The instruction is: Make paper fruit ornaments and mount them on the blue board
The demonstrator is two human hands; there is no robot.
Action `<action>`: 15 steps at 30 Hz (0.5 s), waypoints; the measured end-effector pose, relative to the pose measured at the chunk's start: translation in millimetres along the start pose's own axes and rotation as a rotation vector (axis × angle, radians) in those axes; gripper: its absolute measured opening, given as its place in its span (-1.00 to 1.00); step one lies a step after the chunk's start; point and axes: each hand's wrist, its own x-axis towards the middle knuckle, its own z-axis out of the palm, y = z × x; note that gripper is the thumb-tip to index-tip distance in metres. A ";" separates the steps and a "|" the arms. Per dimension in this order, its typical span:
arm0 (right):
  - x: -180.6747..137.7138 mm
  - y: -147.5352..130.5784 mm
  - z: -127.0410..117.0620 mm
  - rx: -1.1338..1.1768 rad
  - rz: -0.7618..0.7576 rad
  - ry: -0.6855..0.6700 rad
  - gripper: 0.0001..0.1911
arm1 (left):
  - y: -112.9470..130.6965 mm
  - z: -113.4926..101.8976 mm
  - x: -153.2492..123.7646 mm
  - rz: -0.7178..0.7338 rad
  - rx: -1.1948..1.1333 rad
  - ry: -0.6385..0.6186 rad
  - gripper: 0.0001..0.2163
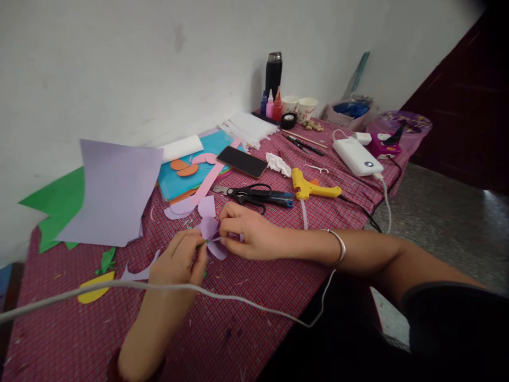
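Observation:
A purple paper flower (208, 228) with rounded petals is between my two hands, above the checked tablecloth. My left hand (177, 260) pinches it near its green centre or stem, which the fingers partly hide. From the other side, my right hand (248, 232) pinches a petal between thumb and fingertips. Loose purple petal pieces (183, 208) lie just beyond the flower. Black-handled scissors (248, 195) rest behind my right hand, alongside a blue-and-black cutter (280, 199).
A yellow glue gun (312, 185) with its cord lies right of the scissors. Behind are a phone (242, 161), a white power bank (356, 156), paper cups (307, 110) and a black flask (273, 74). Purple sheets (115, 191) lie left. A white cable (246, 301) crosses in front.

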 end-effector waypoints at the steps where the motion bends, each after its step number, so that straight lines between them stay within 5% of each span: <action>1: 0.0 -0.1 -0.1 0.003 0.002 -0.002 -0.85 | -0.1 0.1 0.2 -0.018 -0.007 -0.011 -0.91; 15: 0.5 -0.5 -0.3 0.085 -0.002 -0.022 -0.86 | -1.0 -3.6 -1.5 -0.108 0.044 -0.062 -0.91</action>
